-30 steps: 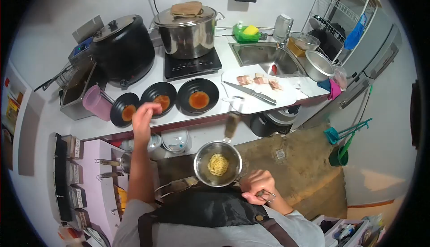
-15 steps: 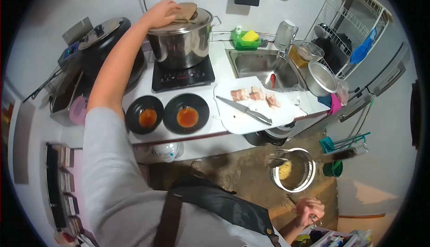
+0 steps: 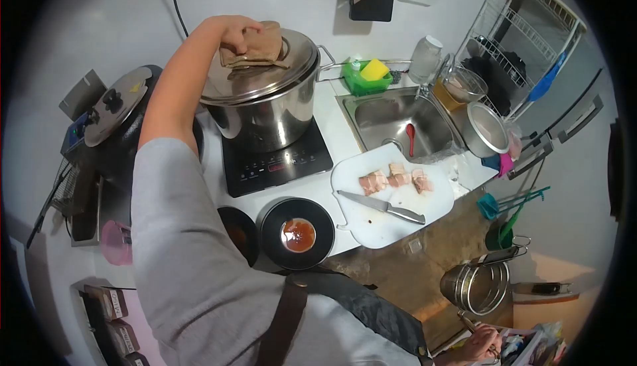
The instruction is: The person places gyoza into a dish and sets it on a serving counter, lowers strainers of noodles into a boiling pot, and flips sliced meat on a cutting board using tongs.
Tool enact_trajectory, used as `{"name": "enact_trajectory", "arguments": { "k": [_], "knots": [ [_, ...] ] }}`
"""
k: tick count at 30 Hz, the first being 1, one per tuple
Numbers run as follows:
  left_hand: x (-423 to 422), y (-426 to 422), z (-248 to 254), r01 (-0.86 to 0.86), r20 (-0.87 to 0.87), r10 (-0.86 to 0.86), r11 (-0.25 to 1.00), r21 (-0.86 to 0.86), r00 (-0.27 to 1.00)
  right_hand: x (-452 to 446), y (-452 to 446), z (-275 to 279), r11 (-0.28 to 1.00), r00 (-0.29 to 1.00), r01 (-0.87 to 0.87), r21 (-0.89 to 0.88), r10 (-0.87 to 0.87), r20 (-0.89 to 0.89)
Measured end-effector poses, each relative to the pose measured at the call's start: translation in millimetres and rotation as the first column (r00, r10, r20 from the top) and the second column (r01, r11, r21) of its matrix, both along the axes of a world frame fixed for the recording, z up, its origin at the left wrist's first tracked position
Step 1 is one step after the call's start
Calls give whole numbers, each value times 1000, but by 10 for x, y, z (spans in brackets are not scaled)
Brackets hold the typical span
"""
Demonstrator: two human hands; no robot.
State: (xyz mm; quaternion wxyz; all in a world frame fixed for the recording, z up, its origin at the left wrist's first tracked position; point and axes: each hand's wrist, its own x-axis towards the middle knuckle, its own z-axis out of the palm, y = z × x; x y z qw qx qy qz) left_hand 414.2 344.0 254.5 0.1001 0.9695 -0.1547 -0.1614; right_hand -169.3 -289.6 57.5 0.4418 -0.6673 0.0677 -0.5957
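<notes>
My left hand [image 3: 240,34] is closed on a folded brown cloth [image 3: 264,49] on the lid [image 3: 298,57] of a big steel pot [image 3: 269,124]. The pot stands on a black induction cooker [image 3: 275,167]; whether the lid is raised, I cannot tell. Low at the right, my right hand [image 3: 483,345] is closed round a strainer handle. Metal strainers [image 3: 474,288] hang above the floor beyond it, their contents not clear. Near my body is a black bowl [image 3: 297,233] with reddish-brown liquid; a second bowl [image 3: 237,233] is partly behind my left arm.
A white cutting board [image 3: 398,217] carries meat slices [image 3: 398,177] and a knife [image 3: 381,207]. Behind it is a sink [image 3: 398,124] with a red spoon [image 3: 411,140]. A black lidded pot [image 3: 116,144] and a pink jug [image 3: 116,242] stand at the left.
My left hand has gone from above the bowls to the cloth on the pot lid. My right hand and the strainers have moved right. The view has shifted closer to the pot.
</notes>
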Motion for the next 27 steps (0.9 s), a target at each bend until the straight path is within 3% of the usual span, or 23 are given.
{"name": "enact_trajectory", "arguments": {
  "k": [1, 3, 5, 10, 12, 13, 15, 16, 18, 22, 24, 27],
  "knots": [
    [-60, 27, 110, -9, 35, 10, 999, -37, 999, 49, 14, 54, 1000, 1000, -4, -1, 4, 3],
    [-41, 179, 209, -27, 63, 31, 997, -68, 998, 349, 387, 470, 962, 967, -252, -107, 245, -74],
    [26, 369, 308, 39, 147, 11, 941, -336, 989, 509, 658, 655, 970, 972, -224, -95, 216, -90],
    [-20, 361, 385, 27, 108, 12, 935, -354, 994, 620, 591, 624, 959, 955, -274, -78, 261, -140],
    [-12, 366, 362, 23, 86, 10, 928, -372, 996, 627, 447, 515, 930, 930, -367, -7, 367, 18],
    [-12, 364, 356, 17, 81, 14, 929, -370, 997, 599, 339, 480, 929, 929, -370, -8, 370, 17],
    [1, 381, 352, 10, 77, 20, 931, -366, 997, 598, 251, 486, 945, 943, -308, -109, 288, -170],
    [19, 402, 347, 20, 79, 9, 930, -367, 997, 601, 243, 456, 945, 942, -309, -108, 289, -169],
    [33, 414, 348, 30, 79, -1, 930, -367, 997, 734, 471, 580, 879, 879, -475, -42, 476, 11],
    [59, 429, 348, 0, 82, 29, 941, -340, 996, 822, 506, 575, 811, 801, -584, 41, 567, 190],
    [83, 444, 345, 2, 85, 30, 937, -349, 996, 869, 587, 661, 938, 944, -326, -118, 316, -100],
    [95, 433, 383, 8, 48, 9, 942, -335, 999, 765, 294, 492, 912, 920, -387, -137, 372, -123]
  ]
}}
